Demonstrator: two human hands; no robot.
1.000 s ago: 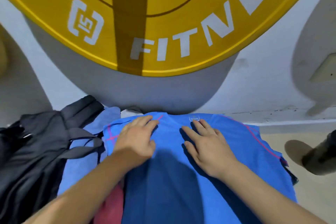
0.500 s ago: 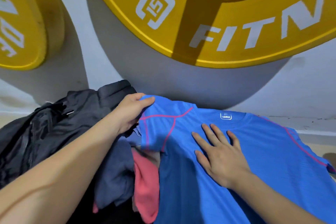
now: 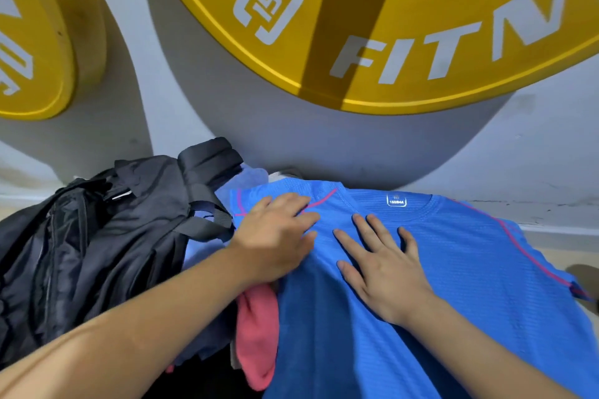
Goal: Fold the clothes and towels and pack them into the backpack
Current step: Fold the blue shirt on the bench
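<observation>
A bright blue shirt (image 3: 453, 269) with pink seams lies spread out in front of me, collar and white size label toward the wall. My left hand (image 3: 275, 236) presses flat on its folded-in left shoulder and sleeve. My right hand (image 3: 382, 269) lies flat, fingers spread, just below the collar. A black backpack (image 3: 97, 236) slumps at the left, its straps touching the shirt's edge. A pink cloth (image 3: 259, 334) and a pale blue-grey garment (image 3: 207, 327) stick out from under the shirt's left side.
Two big yellow weight plates hang against the grey wall, a large one (image 3: 389, 26) straight ahead and a second one (image 3: 32, 42) at the far left. A beige floor strip (image 3: 567, 256) shows at the right.
My left hand has brought the shirt's left sleeve inward and now presses it flat on the shoulder. The right hand has stayed put below the collar. The view shifted left since a second ago.
</observation>
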